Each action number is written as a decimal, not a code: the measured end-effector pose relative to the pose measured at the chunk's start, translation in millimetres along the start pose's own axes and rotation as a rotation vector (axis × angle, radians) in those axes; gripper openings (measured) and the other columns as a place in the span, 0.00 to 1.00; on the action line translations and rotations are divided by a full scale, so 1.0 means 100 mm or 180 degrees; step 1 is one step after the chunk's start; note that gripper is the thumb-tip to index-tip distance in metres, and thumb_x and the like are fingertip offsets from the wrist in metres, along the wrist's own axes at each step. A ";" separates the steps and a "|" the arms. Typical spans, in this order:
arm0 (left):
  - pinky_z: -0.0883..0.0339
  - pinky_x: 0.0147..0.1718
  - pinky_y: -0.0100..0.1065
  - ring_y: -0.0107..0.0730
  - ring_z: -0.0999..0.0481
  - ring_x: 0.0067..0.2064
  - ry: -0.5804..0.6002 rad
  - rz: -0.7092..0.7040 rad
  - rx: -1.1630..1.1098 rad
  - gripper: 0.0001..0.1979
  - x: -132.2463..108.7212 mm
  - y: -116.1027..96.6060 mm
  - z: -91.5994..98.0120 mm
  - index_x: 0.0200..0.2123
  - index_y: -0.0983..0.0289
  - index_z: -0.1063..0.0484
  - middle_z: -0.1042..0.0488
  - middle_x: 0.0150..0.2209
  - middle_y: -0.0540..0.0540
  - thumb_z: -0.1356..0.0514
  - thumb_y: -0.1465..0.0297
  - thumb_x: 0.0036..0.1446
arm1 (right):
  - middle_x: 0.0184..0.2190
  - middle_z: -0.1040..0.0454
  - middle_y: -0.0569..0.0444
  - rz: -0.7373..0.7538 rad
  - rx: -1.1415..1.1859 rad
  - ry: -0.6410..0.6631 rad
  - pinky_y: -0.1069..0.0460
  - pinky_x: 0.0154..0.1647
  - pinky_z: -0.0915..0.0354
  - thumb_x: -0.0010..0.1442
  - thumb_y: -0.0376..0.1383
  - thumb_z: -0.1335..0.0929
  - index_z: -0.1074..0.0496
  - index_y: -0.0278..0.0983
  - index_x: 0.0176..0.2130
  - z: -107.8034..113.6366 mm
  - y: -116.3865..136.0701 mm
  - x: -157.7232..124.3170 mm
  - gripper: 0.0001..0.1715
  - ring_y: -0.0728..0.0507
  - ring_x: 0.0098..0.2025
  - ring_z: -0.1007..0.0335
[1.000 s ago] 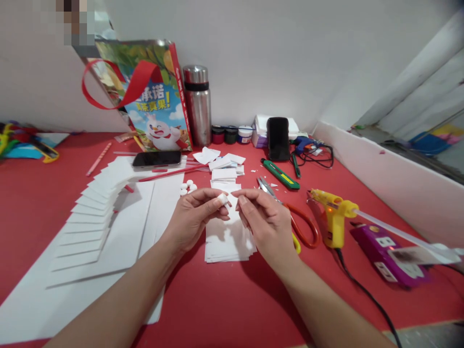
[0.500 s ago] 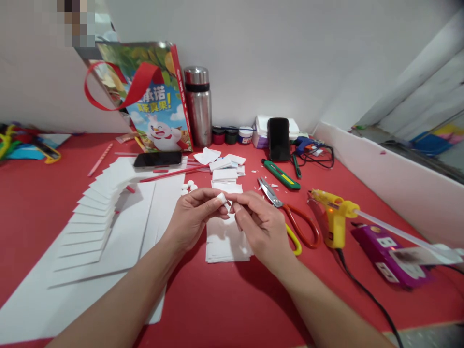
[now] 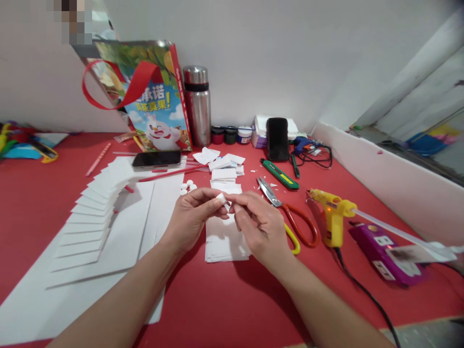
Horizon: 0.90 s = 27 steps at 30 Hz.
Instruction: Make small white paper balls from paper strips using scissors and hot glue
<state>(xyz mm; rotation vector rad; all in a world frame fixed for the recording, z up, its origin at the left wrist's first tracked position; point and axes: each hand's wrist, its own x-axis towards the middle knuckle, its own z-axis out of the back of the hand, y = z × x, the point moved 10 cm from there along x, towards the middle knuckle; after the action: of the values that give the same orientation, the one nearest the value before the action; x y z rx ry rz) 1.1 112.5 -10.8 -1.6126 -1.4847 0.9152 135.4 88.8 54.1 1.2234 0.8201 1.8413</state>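
Observation:
Between the thumb and fingers of my left hand [image 3: 197, 210] is a small white rolled piece of paper [image 3: 222, 198], held just above the table. My right hand [image 3: 259, 220] pinches the free end of that paper, its fingertips meeting those of the left. Below the hands lies a stack of white paper strips [image 3: 226, 244]. Several small white paper rolls [image 3: 188, 185] rest just beyond my left hand. Scissors [image 3: 268, 192] with red and yellow handles lie beside my right hand, which partly covers them.
A stepped, curved arrangement of white cards [image 3: 85, 224] stands at left on white sheets. Cut paper pieces [image 3: 223, 175], a phone [image 3: 156, 159] and a green utility knife [image 3: 280, 174] lie ahead. A yellow glue gun [image 3: 333, 212] stands at right, its cord trailing. A steel flask [image 3: 197, 108] stands behind.
The view has shifted very slightly. Both hands keep their grip on the paper, with hardly any finger movement visible.

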 end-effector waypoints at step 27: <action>0.27 0.34 0.32 0.31 0.21 0.29 -0.0206 -0.0375 0.0687 0.06 -0.02 -0.14 0.06 0.35 0.63 0.19 0.20 0.27 0.52 0.30 0.70 0.52 | 0.32 0.26 0.53 -0.0850 0.1036 -0.0012 0.54 0.24 0.40 0.63 0.35 0.33 0.22 0.39 0.45 -0.07 -0.22 0.00 0.12 0.52 0.24 0.37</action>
<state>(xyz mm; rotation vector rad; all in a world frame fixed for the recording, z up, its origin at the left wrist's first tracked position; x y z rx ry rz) -10.3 111.2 -1.2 -1.3378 -1.4540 1.0309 134.3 98.9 33.3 1.2425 1.2537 1.5292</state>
